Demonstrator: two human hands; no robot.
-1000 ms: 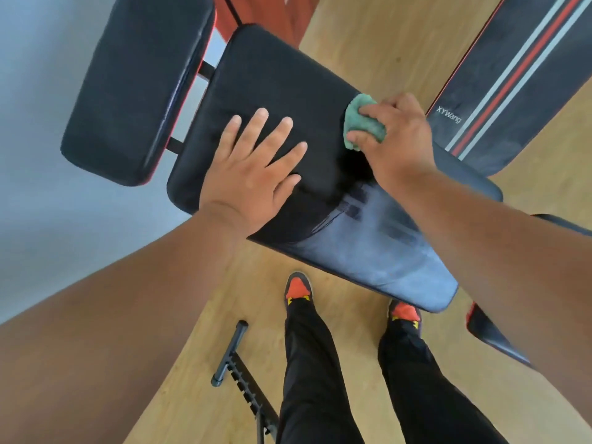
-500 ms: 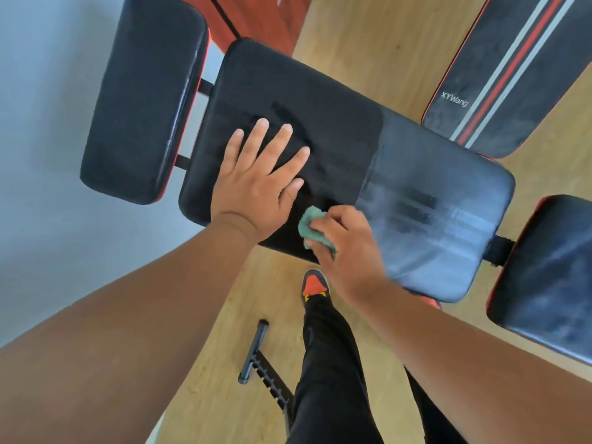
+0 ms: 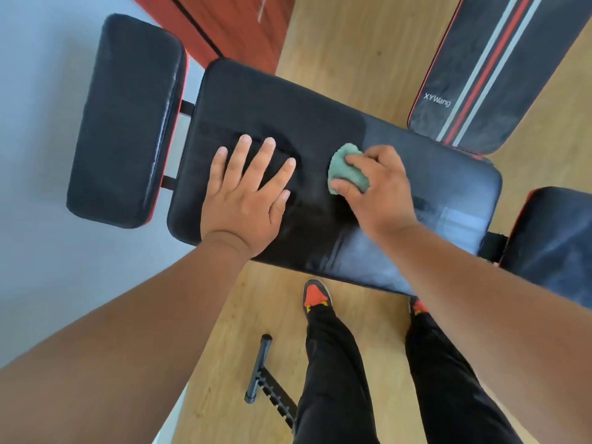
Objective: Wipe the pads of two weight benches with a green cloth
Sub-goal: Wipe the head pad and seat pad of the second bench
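A long black bench pad point(image 3: 298, 110) lies across the middle of the view, its left part dark and its right part dusty grey. My left hand point(image 3: 246, 200) rests flat on the pad with fingers spread. My right hand point(image 3: 378, 187) presses a bunched green cloth point(image 3: 344, 169) onto the pad near its middle, just right of my left hand. A smaller black pad point(image 3: 125, 123) of the same bench sits at the left, and another point(image 3: 554, 245) at the right edge. A second bench's pad point(image 3: 487, 68) with red and white stripes lies at the top right.
The benches stand on a wooden floor point(image 3: 352, 43). A black metal foot bar point(image 3: 259, 370) lies on the floor near my legs and red shoes point(image 3: 315, 296). A red-brown cabinet point(image 3: 230, 24) stands beyond the bench, and a grey wall point(image 3: 38, 91) fills the left.
My right hand swept the cloth from the pad's far edge down to its near edge, then back up to the middle. My left hand stayed flat on the pad.
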